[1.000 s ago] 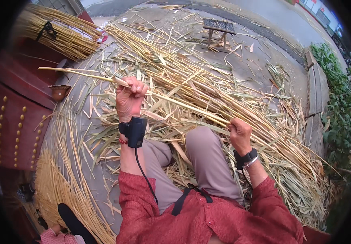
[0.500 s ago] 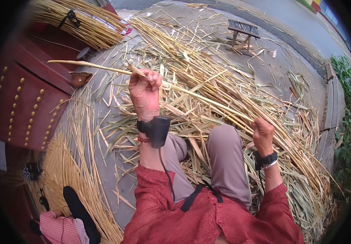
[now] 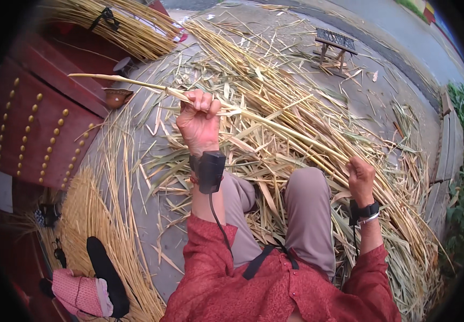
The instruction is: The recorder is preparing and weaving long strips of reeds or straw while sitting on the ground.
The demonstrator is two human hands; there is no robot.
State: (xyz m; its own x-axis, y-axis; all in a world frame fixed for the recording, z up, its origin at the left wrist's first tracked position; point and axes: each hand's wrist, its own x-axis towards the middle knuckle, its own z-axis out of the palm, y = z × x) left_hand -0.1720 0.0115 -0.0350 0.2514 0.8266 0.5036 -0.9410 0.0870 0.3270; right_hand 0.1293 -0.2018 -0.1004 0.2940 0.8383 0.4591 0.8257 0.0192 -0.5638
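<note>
A long, pale yellow reed stalk (image 3: pixel 130 81) slants across in front of me, from the upper left down to the right. My left hand (image 3: pixel 198 121) is closed round its upper part, fingers curled, with loose dry sheath at the grip. Lower down at the right, my right hand (image 3: pixel 361 177) is closed in a pinch at the stalk's other part; its fingers hide the exact grip. Beneath both hands spreads a heap of dry leaves and peelings (image 3: pixel 253 145), around my knees. A pile of long reed stalks (image 3: pixel 296 104) lies behind the held stalk.
At upper left lies a tied reed bundle (image 3: pixel 130 32), near a studded red door (image 3: pixel 38 129) and a clay pot (image 3: pixel 118 97). More stalks (image 3: pixel 95 214) lie at left, beside a pink garment (image 3: pixel 76 292). A small stool (image 3: pixel 335 43) stands far right, a bench (image 3: pixel 449 142) nearer.
My left fingers have curled more fully round the stalk, and the sheath piece sticking up beside them is no longer raised. The whole view has shifted slightly.
</note>
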